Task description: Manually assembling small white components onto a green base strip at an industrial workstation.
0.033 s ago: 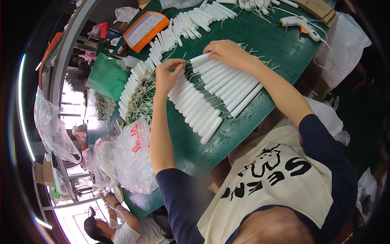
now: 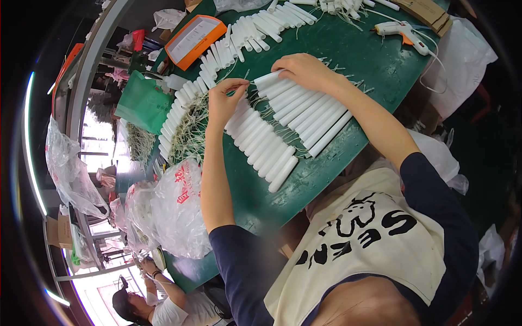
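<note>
Fingers of the right hand (image 2: 305, 71) curl partway over the end white tube (image 2: 266, 79), upper centre, grip unclear; left hand (image 2: 222, 100) has thumb and index pinched near its left end, can't tell on what. Around them: green table (image 2: 375, 60) mid-frame, orange box (image 2: 194, 41) upper left, glue gun (image 2: 403, 32) upper right.

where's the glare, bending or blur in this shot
In the head view, the window at left is washed out; in the head view, the light strip bows with the fisheye distortion and the corners go black; also in the head view, a hazy smudge blurs the near edge of the green table, beside the left sleeve.
</note>
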`<move>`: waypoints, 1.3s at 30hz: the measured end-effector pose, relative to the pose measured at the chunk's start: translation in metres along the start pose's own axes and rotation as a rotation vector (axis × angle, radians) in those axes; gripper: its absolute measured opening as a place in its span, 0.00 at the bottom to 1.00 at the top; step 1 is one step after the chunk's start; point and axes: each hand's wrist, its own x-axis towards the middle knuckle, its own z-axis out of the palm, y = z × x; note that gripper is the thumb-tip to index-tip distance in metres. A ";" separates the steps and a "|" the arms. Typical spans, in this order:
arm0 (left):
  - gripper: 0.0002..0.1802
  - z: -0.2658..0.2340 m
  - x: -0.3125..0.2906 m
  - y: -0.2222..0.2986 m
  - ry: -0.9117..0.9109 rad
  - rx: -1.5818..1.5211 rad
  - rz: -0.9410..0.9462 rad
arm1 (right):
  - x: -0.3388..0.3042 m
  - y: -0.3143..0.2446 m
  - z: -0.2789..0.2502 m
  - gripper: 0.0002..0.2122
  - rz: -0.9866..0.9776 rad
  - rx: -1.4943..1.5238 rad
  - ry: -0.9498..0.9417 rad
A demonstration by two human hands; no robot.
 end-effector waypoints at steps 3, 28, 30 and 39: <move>0.07 -0.001 -0.003 -0.002 0.008 -0.004 0.014 | 0.002 -0.007 -0.002 0.08 0.045 0.044 -0.053; 0.07 0.005 -0.011 0.001 0.084 0.019 0.076 | 0.000 -0.013 -0.013 0.09 0.013 0.046 -0.102; 0.07 0.005 -0.012 0.002 0.094 0.019 0.082 | -0.001 -0.013 -0.012 0.09 0.032 0.041 -0.105; 0.07 0.007 -0.015 0.006 0.124 0.014 0.078 | 0.000 -0.007 -0.001 0.09 -0.013 0.010 -0.057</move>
